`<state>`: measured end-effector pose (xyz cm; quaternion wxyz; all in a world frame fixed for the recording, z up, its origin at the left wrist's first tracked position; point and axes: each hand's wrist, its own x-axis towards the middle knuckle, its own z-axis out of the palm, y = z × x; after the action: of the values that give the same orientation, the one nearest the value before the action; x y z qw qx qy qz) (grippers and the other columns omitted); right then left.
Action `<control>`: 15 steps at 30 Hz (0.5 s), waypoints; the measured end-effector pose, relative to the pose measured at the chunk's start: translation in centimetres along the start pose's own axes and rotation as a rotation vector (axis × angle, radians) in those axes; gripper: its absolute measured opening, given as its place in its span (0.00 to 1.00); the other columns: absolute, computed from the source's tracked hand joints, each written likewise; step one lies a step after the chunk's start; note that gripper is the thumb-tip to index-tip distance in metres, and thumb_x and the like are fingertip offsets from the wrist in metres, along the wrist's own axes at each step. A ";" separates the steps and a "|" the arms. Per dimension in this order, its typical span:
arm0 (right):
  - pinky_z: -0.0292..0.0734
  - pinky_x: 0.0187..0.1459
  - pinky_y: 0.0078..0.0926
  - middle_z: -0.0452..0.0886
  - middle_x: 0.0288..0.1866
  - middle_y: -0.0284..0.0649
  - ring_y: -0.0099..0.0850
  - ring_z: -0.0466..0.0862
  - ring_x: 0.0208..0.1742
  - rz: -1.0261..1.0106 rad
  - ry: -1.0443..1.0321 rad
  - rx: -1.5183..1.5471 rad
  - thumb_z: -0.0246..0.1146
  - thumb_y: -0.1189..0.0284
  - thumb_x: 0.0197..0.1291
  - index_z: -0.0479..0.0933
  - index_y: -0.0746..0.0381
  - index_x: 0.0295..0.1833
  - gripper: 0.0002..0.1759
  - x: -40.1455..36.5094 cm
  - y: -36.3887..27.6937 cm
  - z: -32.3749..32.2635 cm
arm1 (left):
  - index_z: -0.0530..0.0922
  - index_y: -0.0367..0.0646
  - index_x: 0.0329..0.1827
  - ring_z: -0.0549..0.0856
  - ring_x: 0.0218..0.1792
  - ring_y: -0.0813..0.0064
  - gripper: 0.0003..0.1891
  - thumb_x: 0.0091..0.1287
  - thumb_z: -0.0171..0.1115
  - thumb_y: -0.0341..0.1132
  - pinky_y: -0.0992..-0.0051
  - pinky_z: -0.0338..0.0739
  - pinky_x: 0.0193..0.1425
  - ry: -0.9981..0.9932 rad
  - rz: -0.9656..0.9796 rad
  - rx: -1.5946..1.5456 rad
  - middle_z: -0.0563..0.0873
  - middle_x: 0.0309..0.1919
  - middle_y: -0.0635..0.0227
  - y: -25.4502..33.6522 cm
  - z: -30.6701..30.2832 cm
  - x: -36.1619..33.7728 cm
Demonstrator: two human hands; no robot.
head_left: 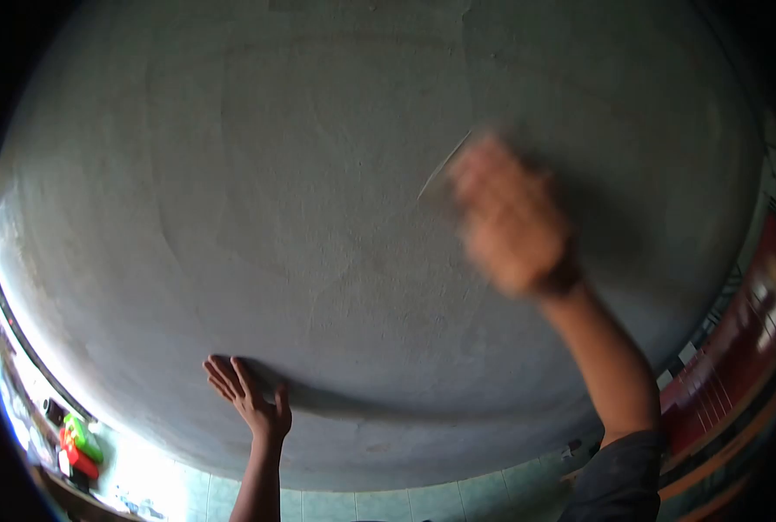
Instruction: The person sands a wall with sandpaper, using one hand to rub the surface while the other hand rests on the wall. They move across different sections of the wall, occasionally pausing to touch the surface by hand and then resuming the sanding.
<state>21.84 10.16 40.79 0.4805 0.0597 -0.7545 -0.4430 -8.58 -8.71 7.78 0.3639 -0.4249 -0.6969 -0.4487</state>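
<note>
At far left, green (83, 439) and red objects (76, 458) sat near the edge of a large grey wall (318, 217), which filled most of the view. The left hand (250, 404) was open, fingers spread, low against the wall. Grey covered the wall's visible face, so the work seemed well along. Yet thin raised ridges, faint seams and rough patches marked its middle and top, which probably left smoothing to do; how much was unclear. Right of centre, the right hand (514, 226), blurred, gripped what looked like a thin flat blade (443, 178), its pale edge slanting at the wall. Pale green floor tiles (336, 505) ran below.
</note>
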 end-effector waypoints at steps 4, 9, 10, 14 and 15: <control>0.84 0.61 0.47 0.90 0.55 0.50 0.44 0.87 0.64 -0.161 -0.127 0.122 0.70 0.73 0.65 0.86 0.67 0.45 0.09 -1.4 -2.8 -1.2 | 0.49 0.50 0.89 0.43 0.86 0.34 0.47 0.75 0.53 0.65 0.32 0.35 0.83 0.008 0.040 0.014 0.46 0.87 0.41 -1.7 0.1 -0.3; 0.88 0.51 0.37 0.88 0.42 0.48 0.45 0.90 0.49 0.302 0.003 -0.404 0.67 0.77 0.66 0.80 0.68 0.33 0.08 -1.5 5.0 -5.2 | 0.52 0.50 0.89 0.44 0.85 0.32 0.46 0.74 0.58 0.61 0.29 0.38 0.82 -0.016 0.133 -0.003 0.47 0.87 0.40 -3.5 -0.3 -0.1; 0.88 0.50 0.37 0.88 0.41 0.47 0.45 0.90 0.48 0.302 0.004 -0.413 0.68 0.77 0.66 0.79 0.67 0.32 0.09 -1.9 4.5 -4.8 | 0.52 0.50 0.89 0.44 0.85 0.31 0.46 0.74 0.59 0.60 0.29 0.38 0.82 -0.034 0.130 -0.015 0.47 0.86 0.40 -3.4 -0.8 -0.1; 0.90 0.50 0.42 0.89 0.43 0.43 0.43 0.90 0.52 -0.057 -0.022 -0.131 0.69 0.69 0.67 0.80 0.61 0.29 0.13 -2.1 -3.8 -0.2 | 0.55 0.50 0.88 0.43 0.85 0.31 0.45 0.73 0.61 0.56 0.29 0.37 0.82 -0.059 0.121 -0.047 0.46 0.86 0.40 -3.4 -1.2 0.5; 0.91 0.49 0.43 0.90 0.44 0.44 0.43 0.90 0.53 -0.103 -0.069 -0.033 0.70 0.67 0.66 0.82 0.60 0.30 0.12 -2.9 -6.1 0.5 | 0.55 0.51 0.88 0.42 0.85 0.32 0.44 0.74 0.61 0.57 0.29 0.37 0.82 -0.060 0.124 -0.040 0.46 0.87 0.40 -3.5 -1.3 0.3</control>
<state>20.92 8.26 34.36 0.4319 0.0752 -0.7591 -0.4813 -11.80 -10.64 7.36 0.3613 -0.4879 -0.6706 -0.4263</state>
